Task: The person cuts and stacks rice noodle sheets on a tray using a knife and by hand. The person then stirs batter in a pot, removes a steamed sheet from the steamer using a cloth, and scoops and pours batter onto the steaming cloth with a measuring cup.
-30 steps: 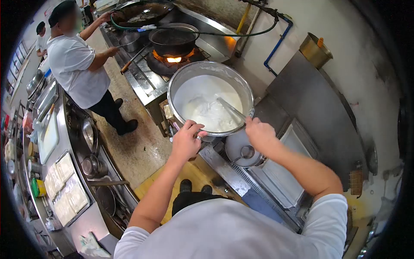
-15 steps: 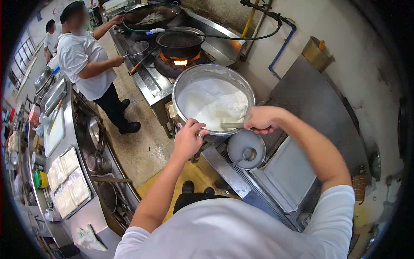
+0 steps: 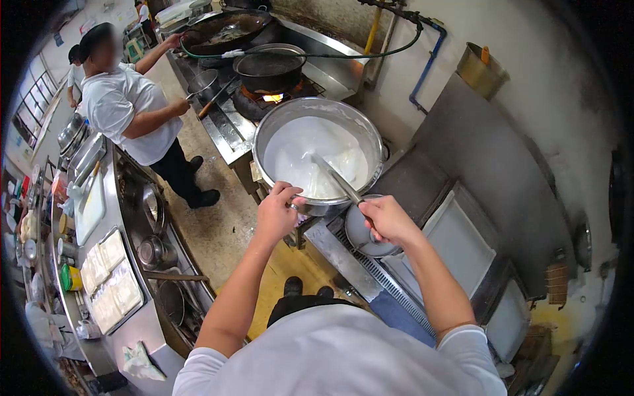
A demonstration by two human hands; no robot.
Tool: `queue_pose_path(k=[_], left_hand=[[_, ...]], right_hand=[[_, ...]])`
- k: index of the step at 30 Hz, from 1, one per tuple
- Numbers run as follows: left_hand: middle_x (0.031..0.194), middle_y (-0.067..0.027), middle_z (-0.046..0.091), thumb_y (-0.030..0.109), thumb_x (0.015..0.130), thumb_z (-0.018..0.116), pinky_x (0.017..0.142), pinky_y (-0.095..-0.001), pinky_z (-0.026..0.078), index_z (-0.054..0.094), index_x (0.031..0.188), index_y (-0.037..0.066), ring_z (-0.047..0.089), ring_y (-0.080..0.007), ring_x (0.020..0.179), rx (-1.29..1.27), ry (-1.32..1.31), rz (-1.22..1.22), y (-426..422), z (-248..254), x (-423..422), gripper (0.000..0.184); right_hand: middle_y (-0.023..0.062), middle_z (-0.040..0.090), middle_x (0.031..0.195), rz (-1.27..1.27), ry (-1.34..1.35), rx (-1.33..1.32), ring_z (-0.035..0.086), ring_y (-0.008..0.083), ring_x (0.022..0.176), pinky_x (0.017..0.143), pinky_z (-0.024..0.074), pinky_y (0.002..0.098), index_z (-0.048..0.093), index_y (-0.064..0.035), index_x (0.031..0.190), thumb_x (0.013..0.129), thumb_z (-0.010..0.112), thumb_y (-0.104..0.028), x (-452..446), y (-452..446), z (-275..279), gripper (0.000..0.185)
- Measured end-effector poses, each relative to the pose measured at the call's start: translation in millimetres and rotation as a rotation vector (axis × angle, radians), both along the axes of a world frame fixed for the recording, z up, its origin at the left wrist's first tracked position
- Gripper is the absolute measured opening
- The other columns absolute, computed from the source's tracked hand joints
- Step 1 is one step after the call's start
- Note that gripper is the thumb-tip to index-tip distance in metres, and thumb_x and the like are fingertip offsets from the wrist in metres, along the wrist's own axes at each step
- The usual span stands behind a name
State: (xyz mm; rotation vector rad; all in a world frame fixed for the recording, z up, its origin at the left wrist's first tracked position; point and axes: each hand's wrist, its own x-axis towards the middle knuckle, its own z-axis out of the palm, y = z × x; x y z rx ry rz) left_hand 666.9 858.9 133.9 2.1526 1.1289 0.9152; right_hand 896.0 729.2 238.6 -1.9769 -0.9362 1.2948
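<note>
A large round metal bowl point(image 3: 375, 173) full of white liquid point(image 3: 300, 155) stands in front of me. My left hand point(image 3: 280, 210) is closed on its near-left rim, a ring on one finger. In my right hand point(image 3: 388, 222), at the near-right rim, is the handle of a long-handled metal utensil point(image 3: 340, 182). It slants over the rim into the bowl; its far end is under the liquid, so its kind is hidden. Below the right hand, a round pan point(image 3: 360, 232) holding more pale liquid is partly covered.
White-filled trays point(image 3: 460, 232) lie on the right. Behind the bowl, a black pot point(image 3: 269, 68) sits over a lit flame. A co-worker point(image 3: 129, 105) at the stove holds a wok point(image 3: 228, 30) and a strainer. The left counter point(image 3: 155, 313) bears a tray of white slabs point(image 3: 112, 280).
The utensil has swung from lying along the near rim to pointing toward the bowl's middle. My right hand has moved nearer to me and down. My left hand stays on the rim.
</note>
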Motion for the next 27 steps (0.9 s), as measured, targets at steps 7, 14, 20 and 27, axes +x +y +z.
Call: queue_pose_path(k=[7,14,20,27], left_hand=[[0.116,-0.0070,0.067,0.022,0.093,0.073,0.075,-0.0405,0.055,0.074,0.113,0.012,0.071,-0.0285,0.080,-0.003,0.033,-0.002,-4,5,2,0.023],[0.129,-0.0130,0.063,0.014,0.087,0.074,0.086,-0.0413,0.056,0.074,0.114,0.010,0.069,-0.0315,0.098,0.049,0.138,-0.011,-42,41,41,0.027],[0.149,-0.0145,0.053,0.007,0.065,0.079,0.111,-0.0559,0.041,0.075,0.099,0.011,0.049,-0.0397,0.138,0.445,-0.054,-0.591,-81,46,136,0.034],[0.151,-0.0173,0.054,-0.005,0.063,0.070,0.117,-0.0548,0.037,0.067,0.077,0.007,0.042,-0.0434,0.145,0.327,-0.293,-0.857,-50,66,179,0.018]], right_hand=[[-0.0021,0.054,0.067,-0.123,0.076,0.195,0.045,0.0063,0.043,0.039,0.0348,0.0266,0.067,-0.0025,0.098,0.106,0.054,-0.021,0,-51,-23,0.024],[0.0026,0.064,0.082,-0.098,-0.340,0.560,0.056,0.0086,0.075,0.066,0.0488,0.0269,0.066,0.0017,0.129,0.100,0.061,-0.013,2,-104,-61,0.033],[0.0139,0.070,0.110,-0.143,0.032,0.454,0.063,0.0109,0.076,0.066,0.0521,0.0253,0.044,0.0071,0.151,0.102,0.059,-0.011,-5,-155,-36,0.055],[0.0178,0.068,0.112,-0.506,0.867,0.524,0.066,0.0194,0.060,0.049,0.0533,0.0316,0.045,0.0026,0.150,0.109,0.052,-0.025,37,-172,-28,0.050]])
